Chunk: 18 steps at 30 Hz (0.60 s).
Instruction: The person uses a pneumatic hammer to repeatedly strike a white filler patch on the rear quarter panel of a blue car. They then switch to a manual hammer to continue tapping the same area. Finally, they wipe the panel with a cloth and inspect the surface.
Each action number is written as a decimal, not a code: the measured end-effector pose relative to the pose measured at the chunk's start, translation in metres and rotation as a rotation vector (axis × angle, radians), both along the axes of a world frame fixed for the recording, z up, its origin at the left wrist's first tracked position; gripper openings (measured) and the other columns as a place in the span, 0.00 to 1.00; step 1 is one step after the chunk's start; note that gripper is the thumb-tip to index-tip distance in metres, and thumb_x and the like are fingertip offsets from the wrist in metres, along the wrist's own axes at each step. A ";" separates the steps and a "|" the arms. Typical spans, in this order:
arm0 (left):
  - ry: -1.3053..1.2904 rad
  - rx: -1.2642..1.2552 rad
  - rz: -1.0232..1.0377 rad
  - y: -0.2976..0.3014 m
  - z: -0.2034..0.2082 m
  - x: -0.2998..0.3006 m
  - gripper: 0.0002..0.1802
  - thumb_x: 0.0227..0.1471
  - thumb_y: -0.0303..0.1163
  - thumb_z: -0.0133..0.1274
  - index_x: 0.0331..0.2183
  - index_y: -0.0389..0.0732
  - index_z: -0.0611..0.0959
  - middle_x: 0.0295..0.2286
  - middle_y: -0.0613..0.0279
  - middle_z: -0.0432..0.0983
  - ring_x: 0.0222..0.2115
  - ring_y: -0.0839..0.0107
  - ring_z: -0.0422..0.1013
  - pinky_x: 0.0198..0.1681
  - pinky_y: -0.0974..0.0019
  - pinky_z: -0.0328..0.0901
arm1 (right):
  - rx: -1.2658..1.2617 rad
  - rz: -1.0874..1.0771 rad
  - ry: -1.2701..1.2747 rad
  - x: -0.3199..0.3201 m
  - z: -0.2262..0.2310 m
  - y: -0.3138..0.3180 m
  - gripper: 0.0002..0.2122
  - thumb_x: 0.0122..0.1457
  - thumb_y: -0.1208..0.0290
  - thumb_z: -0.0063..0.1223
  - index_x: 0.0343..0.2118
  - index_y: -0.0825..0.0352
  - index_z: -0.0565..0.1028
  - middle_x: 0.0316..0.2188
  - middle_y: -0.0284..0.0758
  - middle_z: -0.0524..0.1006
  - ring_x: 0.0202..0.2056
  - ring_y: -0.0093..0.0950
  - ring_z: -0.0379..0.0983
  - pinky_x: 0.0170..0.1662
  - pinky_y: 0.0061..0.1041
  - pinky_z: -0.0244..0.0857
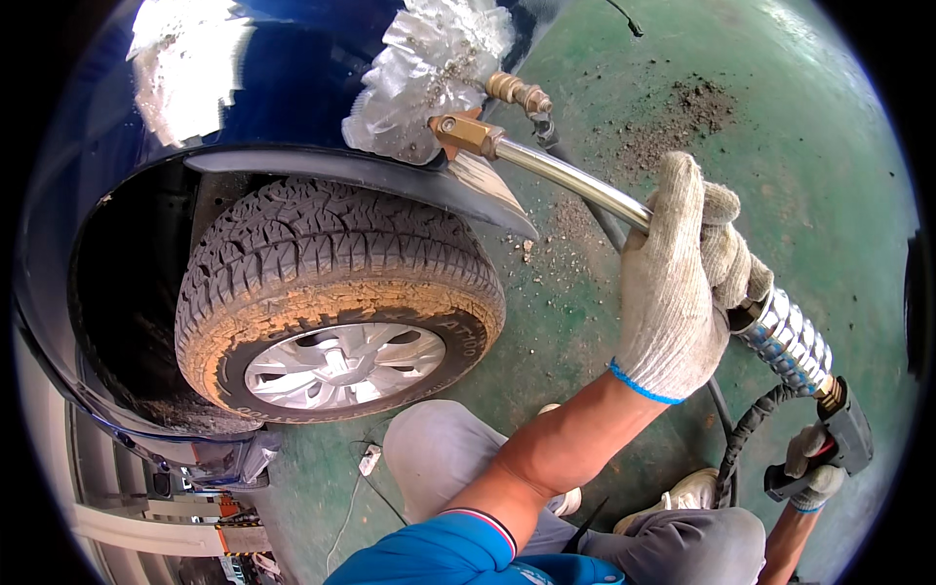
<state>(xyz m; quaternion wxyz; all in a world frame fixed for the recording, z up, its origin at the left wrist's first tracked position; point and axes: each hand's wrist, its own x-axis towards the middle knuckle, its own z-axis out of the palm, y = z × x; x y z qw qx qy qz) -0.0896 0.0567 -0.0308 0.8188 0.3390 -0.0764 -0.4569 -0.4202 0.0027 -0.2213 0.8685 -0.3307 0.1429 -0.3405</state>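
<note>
A slide-hammer dent puller [565, 178] reaches from the right toward a dark blue car panel [312, 58]. Its brass head [466, 134] meets the lower edge of a ground-bare metal patch [405, 93] above the wheel arch. My gloved left hand [678, 283] is closed round the rod, its index finger stretched along it. Just behind that hand sits the chrome, ridged sliding weight [788, 331]. At the far right my gloved right hand [811, 463] wraps the black pistol grip [850, 434] of the same tool. A brass cable connector [519, 94] sits against the patch's right edge.
A muddy tyre [331, 234] with a silver wheel [346, 366] fills the wheel arch below the panel. Dirt [682, 122] lies scattered over the green floor [819, 195]. A thick black cable [746, 429] runs by my shoe [692, 489]. Another bare patch [187, 63] shows further left.
</note>
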 end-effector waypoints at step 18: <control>-0.339 -0.018 0.060 -0.009 -0.029 -0.027 0.18 0.70 0.48 0.52 0.45 0.43 0.83 0.27 0.67 0.80 0.31 0.67 0.78 0.48 0.52 0.75 | 0.094 -0.019 0.003 0.013 0.006 0.009 0.28 0.42 0.66 0.83 0.40 0.75 0.76 0.22 0.39 0.77 0.18 0.32 0.74 0.22 0.28 0.70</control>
